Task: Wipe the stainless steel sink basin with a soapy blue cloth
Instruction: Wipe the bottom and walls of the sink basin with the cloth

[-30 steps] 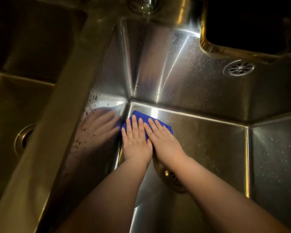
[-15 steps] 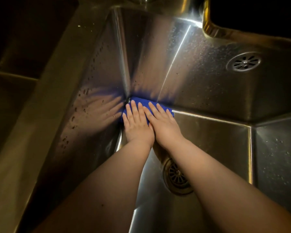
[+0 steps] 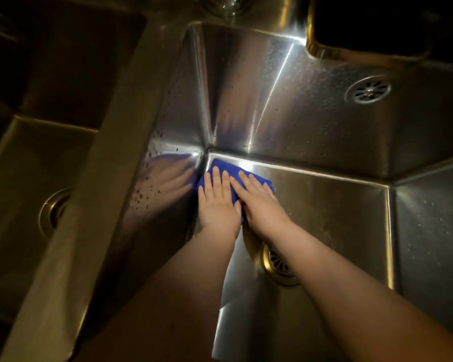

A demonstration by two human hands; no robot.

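Head view: both hands, left hand (image 3: 217, 202) and right hand (image 3: 259, 202), press flat, fingers straight, on the blue cloth (image 3: 217, 164) at the basin (image 3: 324, 205) floor's ten-o'clock corner. Since a half-second ago it slid back from the corner seam: scrubbing strokes continue.

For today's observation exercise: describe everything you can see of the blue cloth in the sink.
The blue cloth looks like soft, deep-blue fabric, folded or bunched into a small pad. It lies flat on the sink basin floor, near the far left corner. The left hand and right hand press it with straight fingers, hiding most of it. No suds are discernible.
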